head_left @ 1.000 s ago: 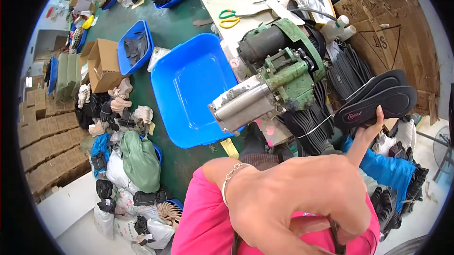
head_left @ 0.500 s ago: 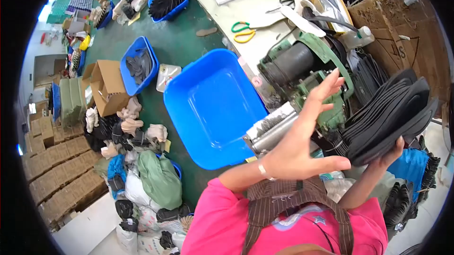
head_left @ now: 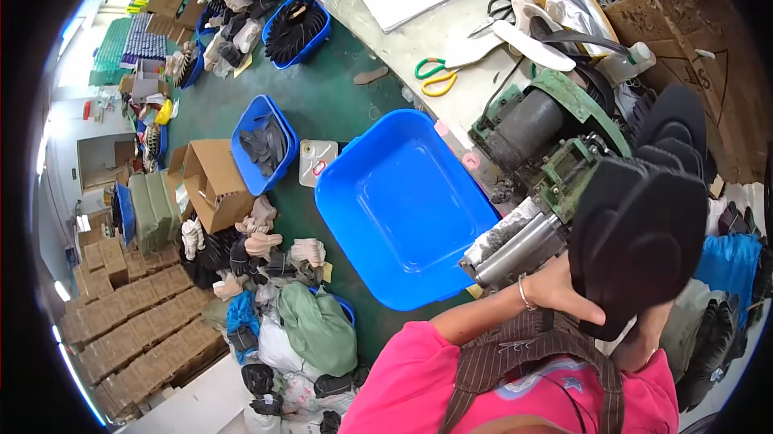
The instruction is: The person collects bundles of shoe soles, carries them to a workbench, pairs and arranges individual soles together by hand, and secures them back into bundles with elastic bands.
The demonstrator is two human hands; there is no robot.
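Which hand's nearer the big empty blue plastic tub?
Left. The left hand, on the black insole stack, sits just right of the tub; the right hand is farther, beneath the stack.

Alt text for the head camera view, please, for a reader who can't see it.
A person in a pink top holds a stack of black insoles with both hands, the left hand on its near edge and the right hand underneath, in front of a green roller machine. An empty blue tub sits to the left, and yellow-green scissors lie on the worktable.
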